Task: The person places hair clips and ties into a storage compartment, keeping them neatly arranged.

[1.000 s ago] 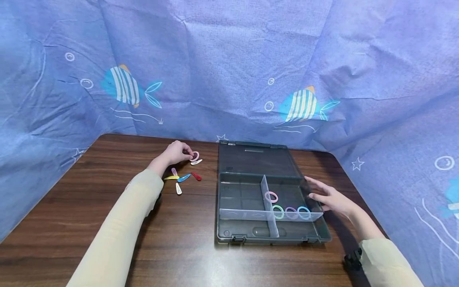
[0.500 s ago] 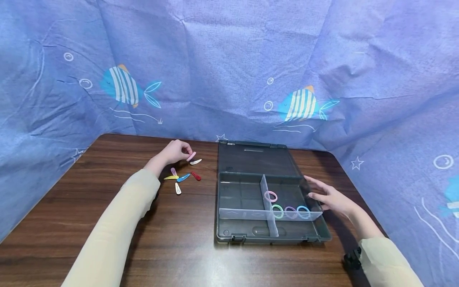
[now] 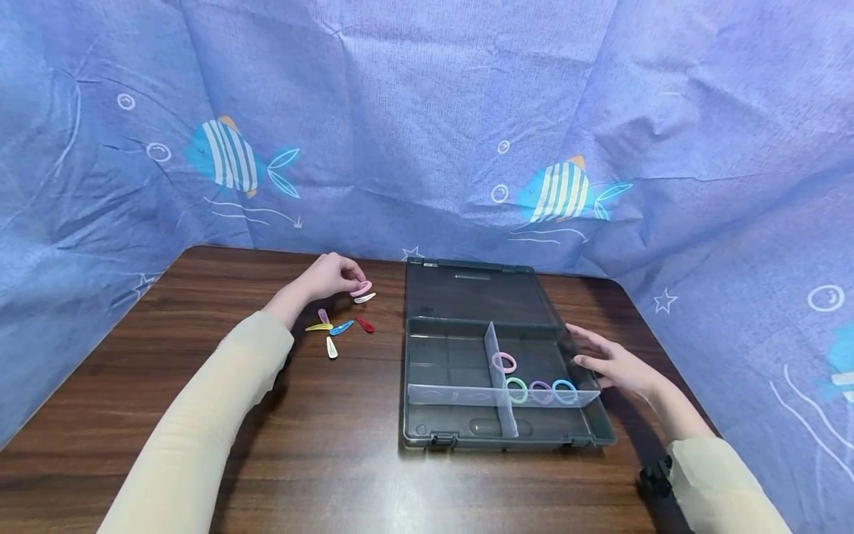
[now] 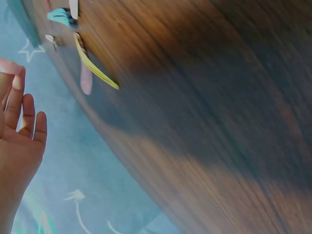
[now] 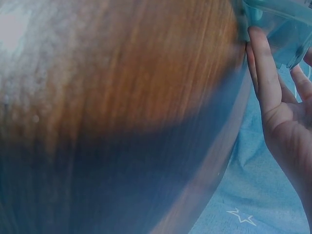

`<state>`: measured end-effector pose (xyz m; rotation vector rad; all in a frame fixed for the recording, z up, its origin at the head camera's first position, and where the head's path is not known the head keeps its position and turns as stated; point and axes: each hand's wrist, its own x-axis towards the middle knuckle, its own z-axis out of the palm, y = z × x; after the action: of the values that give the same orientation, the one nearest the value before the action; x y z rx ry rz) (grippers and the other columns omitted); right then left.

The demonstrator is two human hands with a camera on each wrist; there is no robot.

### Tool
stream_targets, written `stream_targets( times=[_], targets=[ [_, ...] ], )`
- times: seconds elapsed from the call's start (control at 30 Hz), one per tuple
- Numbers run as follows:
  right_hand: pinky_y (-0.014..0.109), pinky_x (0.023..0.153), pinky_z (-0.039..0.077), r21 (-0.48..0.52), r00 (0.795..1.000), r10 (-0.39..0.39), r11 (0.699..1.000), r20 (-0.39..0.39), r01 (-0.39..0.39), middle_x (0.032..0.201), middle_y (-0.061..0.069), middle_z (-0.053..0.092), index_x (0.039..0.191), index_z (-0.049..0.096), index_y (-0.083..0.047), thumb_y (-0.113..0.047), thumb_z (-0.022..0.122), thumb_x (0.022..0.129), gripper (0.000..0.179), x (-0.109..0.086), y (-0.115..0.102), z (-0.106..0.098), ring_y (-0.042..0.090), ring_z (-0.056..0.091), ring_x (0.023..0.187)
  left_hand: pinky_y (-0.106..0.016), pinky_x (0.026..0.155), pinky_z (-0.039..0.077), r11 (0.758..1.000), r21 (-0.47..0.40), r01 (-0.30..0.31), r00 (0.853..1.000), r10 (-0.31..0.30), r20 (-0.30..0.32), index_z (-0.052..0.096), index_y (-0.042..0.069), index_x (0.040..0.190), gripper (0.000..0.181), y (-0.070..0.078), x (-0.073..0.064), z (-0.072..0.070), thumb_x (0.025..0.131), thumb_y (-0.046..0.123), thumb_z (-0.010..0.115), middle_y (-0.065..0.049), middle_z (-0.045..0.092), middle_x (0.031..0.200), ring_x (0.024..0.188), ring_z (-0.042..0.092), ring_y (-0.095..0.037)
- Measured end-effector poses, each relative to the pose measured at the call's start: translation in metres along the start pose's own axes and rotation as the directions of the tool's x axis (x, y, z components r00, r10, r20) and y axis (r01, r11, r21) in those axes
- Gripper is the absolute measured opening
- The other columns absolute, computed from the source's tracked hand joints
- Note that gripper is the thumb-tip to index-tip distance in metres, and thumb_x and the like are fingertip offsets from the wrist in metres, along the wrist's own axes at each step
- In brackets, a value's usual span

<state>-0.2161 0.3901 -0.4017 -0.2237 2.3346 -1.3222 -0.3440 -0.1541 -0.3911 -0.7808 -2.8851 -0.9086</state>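
A brown bench (image 3: 320,445) carries a grey divided box (image 3: 454,360), lid folded back. The right hand (image 3: 617,367) touches its right side, grip loosely spread, while the left hand (image 3: 331,276), left of the box, grip pinched closed, holds a pink ring (image 3: 362,288). Four more rings (image 3: 526,391) lie in the box; six clips (image 3: 342,328) lie near the left hand.

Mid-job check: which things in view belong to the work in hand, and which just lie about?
Apparently in the job:
pink ring, pinched by the left hand
open divided box, right hand at its side
four rings inside it

Seemingly just lying about:
six hair clips on the table
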Motion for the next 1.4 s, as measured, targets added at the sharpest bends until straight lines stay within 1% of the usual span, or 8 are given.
stream_targets(
  times=[0.17, 0.3, 0.5, 0.73, 0.87, 1.07, 1.17, 1.4],
  targets=[
    [0.052, 0.080, 0.050, -0.004, 1.000, -0.018, 1.000, 0.015, 0.018, 0.151, 0.028, 0.011, 0.152, 0.012, -0.016, -0.024, 0.052, 0.097, 0.068, -0.001, -0.003, 0.000, 0.049, 0.030, 0.130, -0.030, 0.070, 0.042, 1.000, -0.018, -0.004, 1.000, 0.004, 0.019, 0.074, 0.015, 0.086, 0.006, 0.012, 0.002, -0.002, 0.086, 0.017, 0.069, 0.005, 0.068, 0.075, 0.071, 0.054, -0.014],
    [0.053, 0.080, 0.050, -0.011, 0.999, -0.026, 1.000, 0.021, 0.026, 0.150, 0.031, 0.009, 0.152, 0.011, -0.015, -0.023, 0.050, 0.098, 0.068, -0.002, -0.004, 0.001, 0.051, 0.029, 0.130, -0.029, 0.069, 0.042, 1.000, -0.011, -0.001, 1.000, 0.001, 0.010, 0.074, 0.015, 0.083, 0.005, 0.020, 0.004, -0.005, 0.084, 0.018, 0.070, 0.005, 0.068, 0.073, 0.071, 0.054, -0.013],
    [0.053, 0.082, 0.049, -0.003, 1.000, -0.005, 1.000, 0.010, 0.005, 0.151, 0.027, 0.012, 0.152, 0.012, -0.019, -0.024, 0.050, 0.098, 0.067, -0.001, -0.005, 0.001, 0.049, 0.029, 0.130, -0.029, 0.067, 0.042, 1.000, -0.030, 0.004, 1.000, -0.004, -0.006, 0.073, 0.014, 0.081, 0.008, 0.031, 0.004, -0.010, 0.082, 0.022, 0.073, 0.004, 0.068, 0.072, 0.069, 0.055, -0.012],
    [0.051, 0.082, 0.050, -0.010, 1.000, -0.002, 1.000, 0.005, 0.002, 0.151, 0.026, 0.013, 0.152, 0.013, -0.020, -0.025, 0.051, 0.098, 0.067, 0.001, -0.003, 0.000, 0.048, 0.031, 0.130, -0.028, 0.064, 0.041, 0.998, -0.068, 0.011, 1.000, -0.011, 0.012, 0.072, 0.013, 0.082, 0.007, 0.046, 0.004, -0.016, 0.084, 0.021, 0.071, 0.001, 0.068, 0.072, 0.068, 0.054, -0.014],
    [0.051, 0.082, 0.049, -0.023, 1.000, -0.005, 1.000, 0.012, 0.005, 0.151, 0.027, 0.012, 0.152, 0.012, -0.020, -0.025, 0.050, 0.098, 0.067, 0.000, -0.003, -0.001, 0.047, 0.032, 0.130, -0.029, 0.066, 0.040, 0.998, -0.068, 0.012, 1.000, -0.011, 0.011, 0.072, 0.013, 0.083, 0.007, 0.056, 0.006, -0.019, 0.084, 0.020, 0.071, 0.000, 0.068, 0.074, 0.071, 0.054, -0.017],
    [0.052, 0.082, 0.049, -0.026, 1.000, -0.018, 0.999, 0.016, 0.018, 0.151, 0.029, 0.011, 0.152, 0.010, -0.017, -0.023, 0.050, 0.098, 0.067, -0.002, -0.004, -0.001, 0.050, 0.030, 0.130, -0.030, 0.069, 0.040, 0.997, -0.068, 0.022, 0.999, -0.019, 0.044, 0.072, 0.011, 0.086, 0.010, 0.071, 0.011, -0.023, 0.085, 0.021, 0.070, 0.000, 0.069, 0.077, 0.071, 0.052, -0.014],
    [0.052, 0.082, 0.049, -0.019, 1.000, -0.010, 1.000, 0.013, 0.010, 0.151, 0.027, 0.011, 0.152, 0.011, -0.019, -0.025, 0.051, 0.098, 0.068, -0.002, -0.004, 0.000, 0.049, 0.030, 0.130, -0.030, 0.069, 0.039, 0.998, -0.057, 0.013, 0.998, -0.010, 0.059, 0.072, 0.013, 0.084, 0.008, 0.079, 0.015, -0.025, 0.086, 0.021, 0.069, -0.002, 0.070, 0.078, 0.070, 0.052, -0.014],
    [0.052, 0.082, 0.050, -0.015, 1.000, -0.018, 1.000, 0.014, 0.018, 0.151, 0.028, 0.011, 0.152, 0.011, -0.018, -0.024, 0.050, 0.098, 0.067, -0.002, -0.003, -0.001, 0.050, 0.029, 0.130, -0.029, 0.069, 0.040, 0.998, -0.035, -0.057, 0.995, 0.060, 0.085, 0.073, 0.014, 0.084, 0.006, 0.100, 0.019, -0.030, 0.085, 0.020, 0.071, 0.001, 0.068, 0.071, 0.067, 0.056, -0.012]
  ],
)
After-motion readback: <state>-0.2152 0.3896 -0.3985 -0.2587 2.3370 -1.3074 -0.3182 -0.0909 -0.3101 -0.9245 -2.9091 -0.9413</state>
